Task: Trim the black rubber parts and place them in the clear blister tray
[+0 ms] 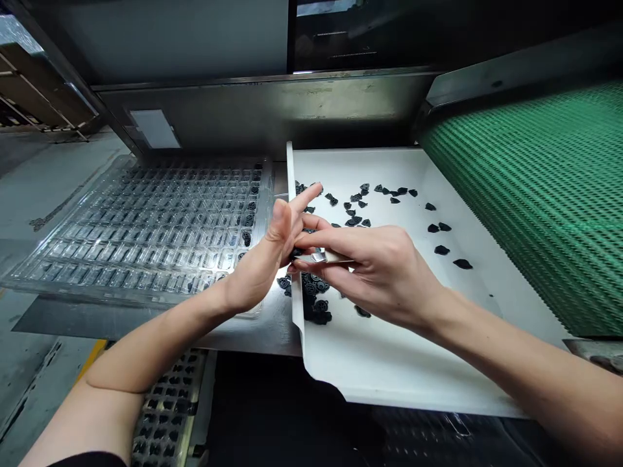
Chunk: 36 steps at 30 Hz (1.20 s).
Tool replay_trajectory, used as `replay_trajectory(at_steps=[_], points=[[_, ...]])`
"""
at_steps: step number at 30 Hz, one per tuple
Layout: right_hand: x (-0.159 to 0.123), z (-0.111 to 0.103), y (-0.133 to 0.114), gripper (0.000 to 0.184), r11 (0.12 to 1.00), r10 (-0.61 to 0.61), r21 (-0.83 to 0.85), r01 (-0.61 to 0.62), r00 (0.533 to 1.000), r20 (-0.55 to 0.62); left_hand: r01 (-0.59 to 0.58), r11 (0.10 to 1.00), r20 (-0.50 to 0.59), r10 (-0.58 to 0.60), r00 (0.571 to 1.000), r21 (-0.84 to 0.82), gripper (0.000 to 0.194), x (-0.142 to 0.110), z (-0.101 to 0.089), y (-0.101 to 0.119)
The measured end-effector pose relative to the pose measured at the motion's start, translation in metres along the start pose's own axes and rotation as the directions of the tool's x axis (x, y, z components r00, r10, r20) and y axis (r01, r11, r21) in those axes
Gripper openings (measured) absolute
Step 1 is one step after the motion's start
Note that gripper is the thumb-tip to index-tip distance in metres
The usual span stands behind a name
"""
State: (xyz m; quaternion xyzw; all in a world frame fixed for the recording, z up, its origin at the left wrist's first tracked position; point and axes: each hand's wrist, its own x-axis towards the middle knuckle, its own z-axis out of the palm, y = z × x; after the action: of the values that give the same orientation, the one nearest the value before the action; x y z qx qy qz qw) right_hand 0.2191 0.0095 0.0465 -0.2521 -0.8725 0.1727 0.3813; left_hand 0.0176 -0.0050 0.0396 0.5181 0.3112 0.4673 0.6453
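My right hand (374, 269) is closed round a small metal blade or tweezers (324, 257), whose tip points left at my left hand (272, 253). The left hand has its index finger stretched up and the other fingers curled, pinching a small black part (297, 252) against the tool's tip. Both hands hover over the left edge of a white tray (389, 370) strewn with several small black plastic parts (316, 301). Left of the hands lies a clear blister tray (146, 224) of small pockets, some at its right side filled with black parts.
A green ribbed conveyor belt (540, 188) slopes down to the white tray from the right. A steel machine housing (253, 110) stands behind both trays. Another filled parts tray (168, 402) sits lower down near my left forearm. Grey floor shows at the left.
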Motion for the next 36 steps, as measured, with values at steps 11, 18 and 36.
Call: replay_trajectory(at_steps=[11,18,36], points=[[0.004,0.002,-0.004,0.022,0.963,0.128,0.242,-0.121,0.992,-0.014,0.013,0.991,0.001,-0.013,1.0,-0.136,0.075,-0.004,-0.004,-0.01],[0.017,-0.008,-0.004,0.023,0.839,0.434,0.35,-0.416,0.9,0.03,0.017,0.992,0.037,-0.013,0.999,-0.124,0.024,-0.009,-0.026,-0.014],[0.015,-0.003,-0.002,0.033,0.643,0.579,0.477,-0.6,0.788,0.21,0.088,0.96,0.133,-0.054,0.99,-0.266,0.019,-0.007,-0.039,-0.025]])
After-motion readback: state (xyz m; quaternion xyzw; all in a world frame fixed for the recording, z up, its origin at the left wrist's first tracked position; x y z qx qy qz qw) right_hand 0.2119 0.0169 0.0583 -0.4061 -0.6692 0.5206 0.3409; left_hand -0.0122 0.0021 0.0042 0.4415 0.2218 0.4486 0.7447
